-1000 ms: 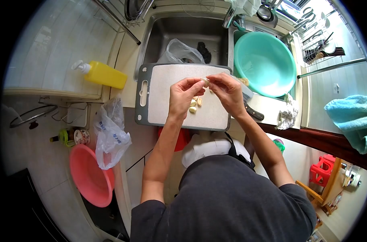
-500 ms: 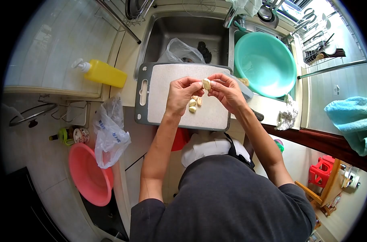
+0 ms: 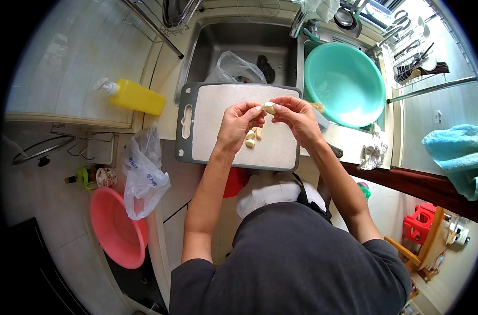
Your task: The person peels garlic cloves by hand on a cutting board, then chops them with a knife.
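Over the cutting board point(image 3: 213, 142), a pale garlic clove point(image 3: 269, 108) is pinched between the fingertips of both hands. My left hand point(image 3: 238, 125) is closed, its thumb and forefinger at the clove's left end. From the other side, my right hand point(image 3: 298, 118) grips the clove between thumb and fingers. Several more garlic cloves point(image 3: 250, 142) lie on the board just below the hands, one partly hidden by the left fingers. Beside my right forearm, a dark knife handle point(image 3: 335, 150) sticks out past the board's right side.
Behind the board is a steel sink point(image 3: 202, 50) holding a clear plastic bag point(image 3: 236, 68). A green basin point(image 3: 345, 84) stands to the right, with a crumpled cloth point(image 3: 374, 147) near it. On the left are a yellow pump bottle point(image 3: 136, 96), a hanging plastic bag point(image 3: 144, 178) and a pink basin point(image 3: 113, 226).
The garlic clove has turned slightly in my fingertips and shows a paler face. My left fingers have shifted a little. The cloves on the board lie as before.
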The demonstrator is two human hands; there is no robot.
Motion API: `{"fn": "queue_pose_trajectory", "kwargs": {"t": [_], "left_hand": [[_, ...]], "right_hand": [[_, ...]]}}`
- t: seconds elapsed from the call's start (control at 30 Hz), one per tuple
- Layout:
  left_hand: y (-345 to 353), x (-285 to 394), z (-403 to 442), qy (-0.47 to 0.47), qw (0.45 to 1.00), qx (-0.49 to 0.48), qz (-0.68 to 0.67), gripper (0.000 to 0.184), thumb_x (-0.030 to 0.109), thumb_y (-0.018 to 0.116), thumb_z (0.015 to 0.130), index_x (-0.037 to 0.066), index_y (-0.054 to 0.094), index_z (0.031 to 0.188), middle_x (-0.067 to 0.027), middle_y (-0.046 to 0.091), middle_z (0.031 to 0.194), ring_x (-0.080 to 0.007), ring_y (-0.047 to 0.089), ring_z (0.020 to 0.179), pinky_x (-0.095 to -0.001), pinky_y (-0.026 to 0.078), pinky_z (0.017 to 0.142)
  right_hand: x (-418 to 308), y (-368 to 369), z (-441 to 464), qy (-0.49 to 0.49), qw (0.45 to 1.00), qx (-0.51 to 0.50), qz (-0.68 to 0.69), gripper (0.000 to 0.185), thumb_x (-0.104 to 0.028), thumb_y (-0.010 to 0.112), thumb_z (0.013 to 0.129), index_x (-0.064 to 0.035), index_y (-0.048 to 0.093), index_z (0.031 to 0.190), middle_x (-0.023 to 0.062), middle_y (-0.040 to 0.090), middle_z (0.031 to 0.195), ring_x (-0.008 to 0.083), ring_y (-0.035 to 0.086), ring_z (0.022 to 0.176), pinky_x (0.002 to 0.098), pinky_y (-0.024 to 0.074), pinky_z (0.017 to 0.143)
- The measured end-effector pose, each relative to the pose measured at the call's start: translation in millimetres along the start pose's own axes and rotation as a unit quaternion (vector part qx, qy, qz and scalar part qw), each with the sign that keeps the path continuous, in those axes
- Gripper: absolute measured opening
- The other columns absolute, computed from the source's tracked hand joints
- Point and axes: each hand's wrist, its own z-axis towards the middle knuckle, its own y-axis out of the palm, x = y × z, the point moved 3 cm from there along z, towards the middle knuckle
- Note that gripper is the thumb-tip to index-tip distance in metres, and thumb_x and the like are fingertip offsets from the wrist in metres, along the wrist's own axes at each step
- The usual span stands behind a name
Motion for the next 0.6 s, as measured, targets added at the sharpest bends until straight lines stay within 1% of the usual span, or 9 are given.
{"fn": "queue_pose_trajectory", "kwargs": {"t": [0.07, 0.13, 0.2, 0.3, 0.37, 0.4, 0.47, 0.53, 0.6], "left_hand": [[2.7, -0.3, -0.7, -0.001, 1.0, 0.004, -0.013, 0.013, 0.006, 0.058, 0.092, -0.001, 0.065, 0.1, -0.0069, 0.067, 0.088, -0.0122, 0.063, 0.073, -0.0238, 0.053, 0.068], [5.1, 0.1, -0.9, 0.0, 1.0, 0.009, -0.027, 0.013, 0.007, 0.059, 0.092, -0.001, 0.066, 0.1, -0.0069, 0.067, 0.087, -0.0123, 0.063, 0.073, -0.024, 0.053, 0.069], [5.5, 2.3, -1.6, 0.031, 0.997, 0.021, 0.061, 0.014, 0.009, 0.062, 0.092, -0.001, 0.067, 0.1, -0.0073, 0.068, 0.087, -0.0118, 0.063, 0.073, -0.0238, 0.053, 0.069], [4.1, 4.5, -1.8, 0.045, 0.994, 0.019, 0.098, 0.014, 0.01, 0.064, 0.091, -0.001, 0.068, 0.098, -0.0077, 0.069, 0.088, -0.0107, 0.063, 0.073, -0.0232, 0.053, 0.068], [4.1, 4.1, -1.9, 0.055, 0.993, 0.017, 0.106, 0.014, 0.01, 0.063, 0.091, -0.001, 0.068, 0.098, -0.0074, 0.069, 0.087, -0.0105, 0.063, 0.072, -0.0228, 0.053, 0.068], [5.1, 4.6, -2.0, 0.064, 0.991, 0.015, 0.114, 0.014, 0.01, 0.063, 0.091, -0.001, 0.068, 0.098, -0.0071, 0.069, 0.087, -0.0103, 0.063, 0.071, -0.0224, 0.053, 0.067], [8.0, 3.7, -3.3, 0.065, 0.993, 0.019, 0.094, 0.013, 0.01, 0.063, 0.092, -0.001, 0.067, 0.097, -0.0063, 0.068, 0.085, -0.0096, 0.062, 0.07, -0.0219, 0.052, 0.066], [12.6, 2.2, -3.8, 0.067, 0.995, 0.023, 0.074, 0.013, 0.01, 0.062, 0.092, -0.001, 0.067, 0.096, -0.0055, 0.068, 0.083, -0.009, 0.061, 0.069, -0.0214, 0.051, 0.065], [14.8, 0.9, -4.7, 0.08, 0.992, 0.061, 0.072, 0.013, 0.012, 0.064, 0.09, -0.001, 0.067, 0.091, -0.0037, 0.066, 0.078, -0.0072, 0.059, 0.064, -0.02, 0.049, 0.059]], "right_hand": [[-3.1, 2.3, -1.1, -0.039, 0.996, 0.023, -0.075, 0.025, -0.016, 0.067, 0.089, 0.0025, 0.065, 0.107, 0.0069, 0.069, 0.091, 0.0094, 0.063, 0.077, 0.0244, 0.0532, 0.073], [-2.9, 2.4, -1.2, -0.054, 0.994, 0.026, -0.094, 0.025, -0.016, 0.067, 0.089, 0.0024, 0.065, 0.107, 0.0064, 0.069, 0.09, 0.0093, 0.063, 0.077, 0.0242, 0.0531, 0.073], [-3.2, 3.5, -2.1, -0.069, 0.991, 0.029, -0.112, 0.025, -0.016, 0.067, 0.089, 0.0024, 0.065, 0.107, 0.0059, 0.069, 0.09, 0.0091, 0.063, 0.077, 0.0241, 0.0531, 0.073], [-4.3, 4.8, -3.5, -0.08, 0.989, 0.025, -0.119, 0.025, -0.016, 0.067, 0.089, 0.0023, 0.065, 0.107, 0.007, 0.069, 0.09, 0.0105, 0.064, 0.077, 0.025, 0.0537, 0.073], [-0.5, 3.0, -3.0, -0.04, 0.998, 0.018, -0.038, 0.025, -0.015, 0.067, 0.089, 0.0031, 0.064, 0.106, 0.0086, 0.068, 0.091, 0.0129, 0.065, 0.079, 0.0267, 0.0549, 0.074], [0.7, 3.0, -2.6, -0.041, 0.998, 0.018, -0.038, 0.025, -0.015, 0.067, 0.089, 0.0031, 0.064, 0.106, 0.0086, 0.068, 0.091, 0.0129, 0.065, 0.079, 0.0267, 0.0549, 0.074], [7.4, 3.5, -2.0, 0.017, 0.996, 0.013, 0.085, 0.025, -0.014, 0.066, 0.09, 0.0041, 0.064, 0.107, 0.0102, 0.068, 0.092, 0.0152, 0.066, 0.079, 0.0284, 0.0558, 0.076], [12.2, 2.6, -1.8, 0.027, 0.994, 0.018, 0.103, 0.025, -0.013, 0.066, 0.09, 0.0045, 0.064, 0.107, 0.0106, 0.068, 0.093, 0.0156, 0.066, 0.08, 0.0285, 0.056, 0.076], [13.0, 3.4, -2.7, 0.038, 0.992, 0.022, 0.121, 0.025, -0.013, 0.066, 0.09, 0.005, 0.064, 0.107, 0.011, 0.068, 0.093, 0.0159, 0.067, 0.081, 0.0286, 0.0563, 0.076]]}}
